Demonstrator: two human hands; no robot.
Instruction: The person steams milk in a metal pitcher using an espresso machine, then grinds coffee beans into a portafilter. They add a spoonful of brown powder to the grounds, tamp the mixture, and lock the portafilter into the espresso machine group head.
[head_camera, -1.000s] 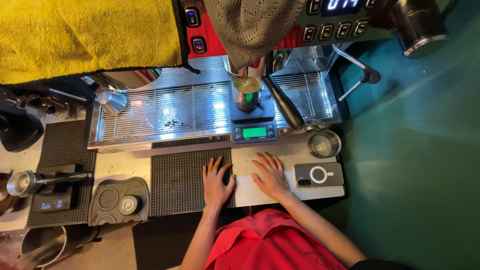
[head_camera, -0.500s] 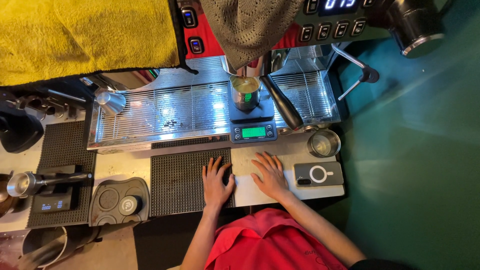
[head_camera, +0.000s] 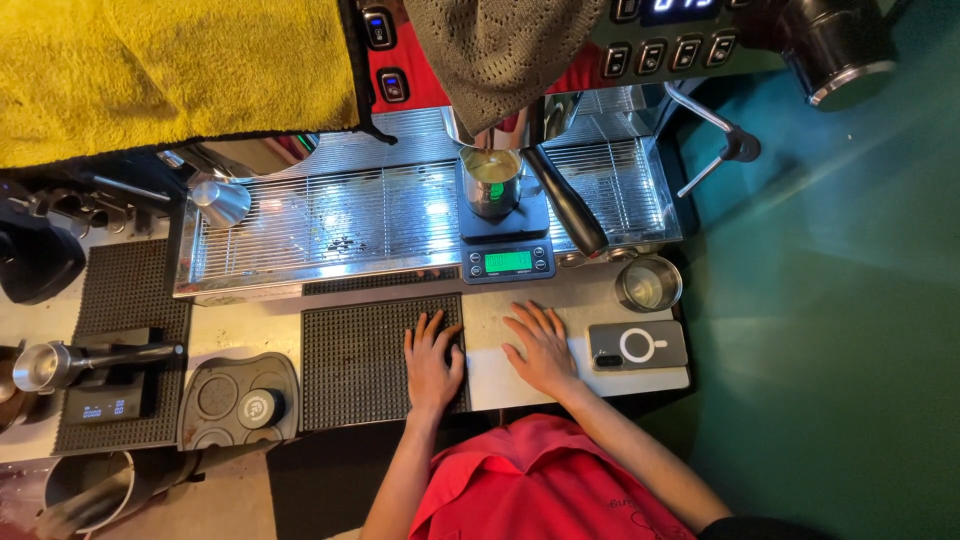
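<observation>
Nearest the person, both hands lie flat and empty on the table (head_camera: 520, 385), fingers spread. The left hand (head_camera: 432, 362) rests palm down on the right edge of a black ribbed rubber mat (head_camera: 355, 360). The right hand (head_camera: 540, 345) is released too, lying on the pale table top just beside a grey phone (head_camera: 638, 346) with a white ring on its back. Beyond the phone stands a small empty metal cup (head_camera: 648, 284). Farther on, directly ahead of the hands, a black scale (head_camera: 507, 262) with a green lit display sits on the espresso machine's drip tray (head_camera: 330, 225), carrying a steel pitcher (head_camera: 491, 180) of foamy coffee under the spouts.
</observation>
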